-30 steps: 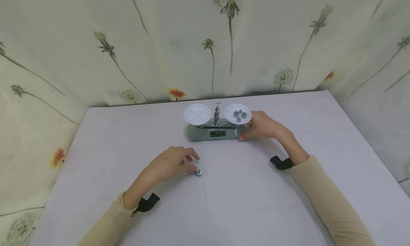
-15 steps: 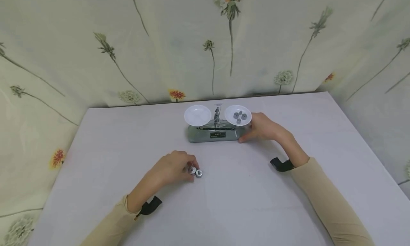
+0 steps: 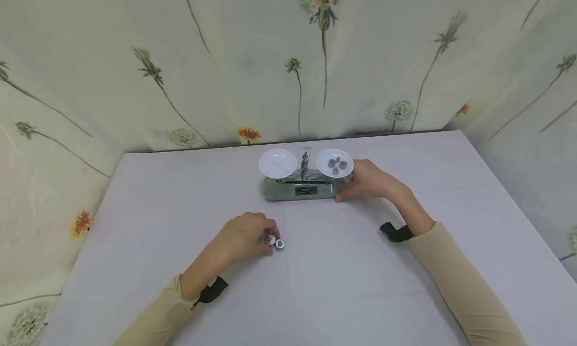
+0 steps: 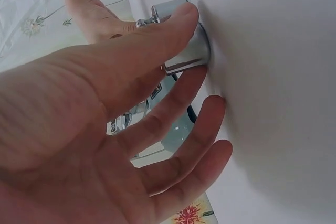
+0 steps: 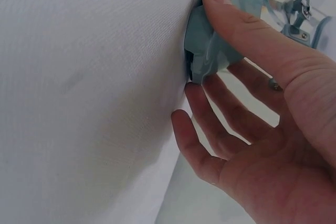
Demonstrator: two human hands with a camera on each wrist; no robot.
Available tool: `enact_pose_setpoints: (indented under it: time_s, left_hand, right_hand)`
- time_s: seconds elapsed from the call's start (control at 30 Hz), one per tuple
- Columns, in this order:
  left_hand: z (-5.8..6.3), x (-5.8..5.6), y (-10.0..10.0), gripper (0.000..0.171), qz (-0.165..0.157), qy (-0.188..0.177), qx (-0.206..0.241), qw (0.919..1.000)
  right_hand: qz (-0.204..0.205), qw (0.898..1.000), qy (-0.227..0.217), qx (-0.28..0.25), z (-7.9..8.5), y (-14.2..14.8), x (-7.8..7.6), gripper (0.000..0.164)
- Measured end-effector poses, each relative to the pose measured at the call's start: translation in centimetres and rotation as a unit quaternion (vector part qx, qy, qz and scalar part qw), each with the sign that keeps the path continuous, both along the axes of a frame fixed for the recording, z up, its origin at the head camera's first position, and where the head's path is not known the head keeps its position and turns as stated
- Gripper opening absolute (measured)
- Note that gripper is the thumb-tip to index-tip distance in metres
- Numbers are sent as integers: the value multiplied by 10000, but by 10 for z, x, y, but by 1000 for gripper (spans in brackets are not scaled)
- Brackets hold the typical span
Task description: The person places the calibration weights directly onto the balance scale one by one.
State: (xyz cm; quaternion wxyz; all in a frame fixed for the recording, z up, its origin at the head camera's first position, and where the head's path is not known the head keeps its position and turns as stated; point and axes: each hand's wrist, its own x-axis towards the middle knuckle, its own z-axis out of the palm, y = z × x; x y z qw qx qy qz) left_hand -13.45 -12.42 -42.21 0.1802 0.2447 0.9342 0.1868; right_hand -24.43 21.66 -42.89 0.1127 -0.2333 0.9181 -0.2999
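Observation:
My left hand (image 3: 245, 236) pinches a small silver balance weight (image 3: 270, 239) between thumb and fingertips, low at the white tabletop. Right beside it stands a second silver weight (image 3: 280, 245). In the left wrist view the thumb covers part of the pinched weight (image 4: 195, 48), and the other weight (image 4: 169, 9) shows past the thumb. At the back, my right hand (image 3: 370, 178) holds the right end of the green base (image 3: 281, 191) of a balance scale, thumb at the front. Its other fingers curve behind that end in the right wrist view.
The scale's left white pan (image 3: 277, 163) is bare. Its right white pan (image 3: 328, 171) carries several small grey weights (image 3: 343, 164). A floral curtain (image 3: 252, 60) hangs behind the table's back edge. Black wrist mounts (image 3: 396, 232) stick out from both wrists.
My left hand has come slightly toward me, and its fingers have closed round the left weight. The right hand stays on the scale's base.

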Motion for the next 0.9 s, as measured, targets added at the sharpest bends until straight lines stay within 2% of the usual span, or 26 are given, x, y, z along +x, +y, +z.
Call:
enact_pose_setpoints:
  time_s: [0.6, 0.8, 0.9]
  left_hand:
    - [-3, -3, 4, 22, -166, 710, -120, 9973]
    - [-3, -3, 4, 23, -95, 896, -82, 9959]
    - [-3, -3, 3, 25, -72, 1105, -56, 9938]
  right_hand:
    - [29, 10000, -26, -27, 1, 1, 1, 82]
    - [30, 10000, -23, -26, -1, 1, 0, 81]
    - [33, 10000, -36, -24, -1, 2, -1, 81]
